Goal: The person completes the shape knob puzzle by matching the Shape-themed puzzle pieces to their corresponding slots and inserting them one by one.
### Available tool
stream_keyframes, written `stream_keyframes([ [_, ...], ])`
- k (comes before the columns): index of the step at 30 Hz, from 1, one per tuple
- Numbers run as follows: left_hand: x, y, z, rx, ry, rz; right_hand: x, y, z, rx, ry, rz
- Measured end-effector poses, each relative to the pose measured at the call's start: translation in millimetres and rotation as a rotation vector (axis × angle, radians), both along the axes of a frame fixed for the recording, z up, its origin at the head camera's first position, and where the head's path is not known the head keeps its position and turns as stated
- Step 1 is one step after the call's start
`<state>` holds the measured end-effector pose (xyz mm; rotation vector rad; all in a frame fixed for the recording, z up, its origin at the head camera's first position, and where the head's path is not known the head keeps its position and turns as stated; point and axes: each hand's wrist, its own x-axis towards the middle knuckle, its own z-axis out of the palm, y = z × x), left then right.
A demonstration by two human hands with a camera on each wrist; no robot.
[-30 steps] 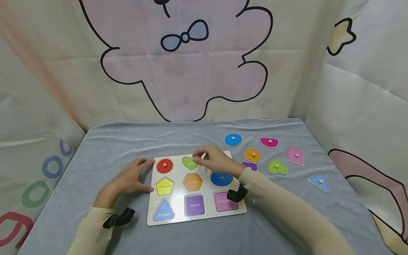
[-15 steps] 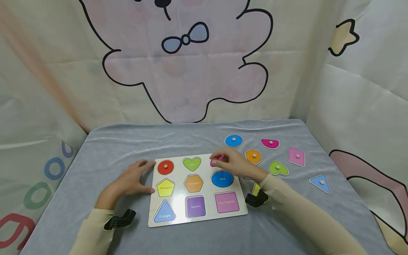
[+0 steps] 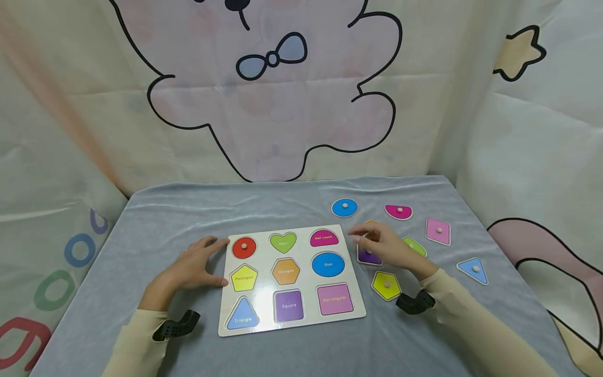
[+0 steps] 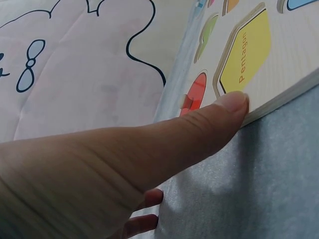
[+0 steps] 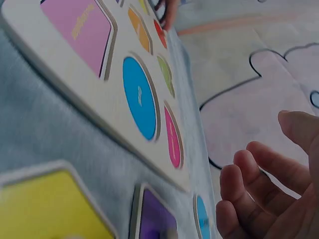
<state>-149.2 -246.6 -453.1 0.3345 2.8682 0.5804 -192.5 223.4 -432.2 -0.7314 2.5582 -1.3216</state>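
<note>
A white wooden shape-puzzle board (image 3: 308, 283) lies on the cloth with labelled coloured recesses. The red circle piece (image 3: 244, 247), with a small knob, sits in its top left recess. My left hand (image 3: 188, 267) rests at the board's left edge; in the left wrist view the thumb (image 4: 209, 119) touches the rim beside the Pentagon recess (image 4: 246, 55). Just right of the board, my right hand (image 3: 388, 246) hovers over the purple square piece (image 3: 368, 256), partly hiding it and the orange hexagon. Its fingers (image 5: 259, 184) are loosely bent and hold nothing.
Around the right hand lie a yellow pentagon (image 3: 386, 286), a green heart (image 3: 414, 246), a blue oval (image 3: 344, 207), a magenta half round (image 3: 398, 211), a pink rectangle (image 3: 438, 231) and a blue triangle (image 3: 473, 270). Printed curtains stand behind the grey cloth (image 3: 198, 209).
My right hand has moved right, from above the board's heart recess, past the half round recess, to the loose pieces. The left hand stays at the board's edge.
</note>
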Motion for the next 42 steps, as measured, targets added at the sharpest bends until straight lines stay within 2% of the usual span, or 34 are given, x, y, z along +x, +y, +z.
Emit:
stream_keyframes([
  [4, 0.3, 0, 0.0, -0.004, -0.002, -0.004, 0.8, 24, -4.5, -0.038, -0.030, -0.040],
  [12, -0.1, -1, -0.5, -0.002, -0.005, 0.004, 5.2, 61, 3.5, -0.004, -0.038, -0.124],
  [15, -1.3, -1, -2.1, 0.004, 0.005, 0.003, 6.4, 78, 1.6, 0.003, -0.036, -0.152],
  [20, -1.7, 0, -3.2, 0.016, 0.015, 0.004, 5.1, 104, -9.0, 0.000, -0.025, -0.153],
  [28, -1.6, 1, -4.7, 0.019, 0.022, 0.002, -1.2, 136, -25.7, -0.011, 0.052, -0.121],
  [35, -1.8, -1, -5.0, 0.012, 0.023, 0.000, -2.9, 143, -28.9, 0.054, 0.015, -0.107],
  [42, -2.2, -1, -6.4, 0.010, 0.020, 0.004, -6.0, 142, -29.5, 0.106, 0.018, -0.088],
])
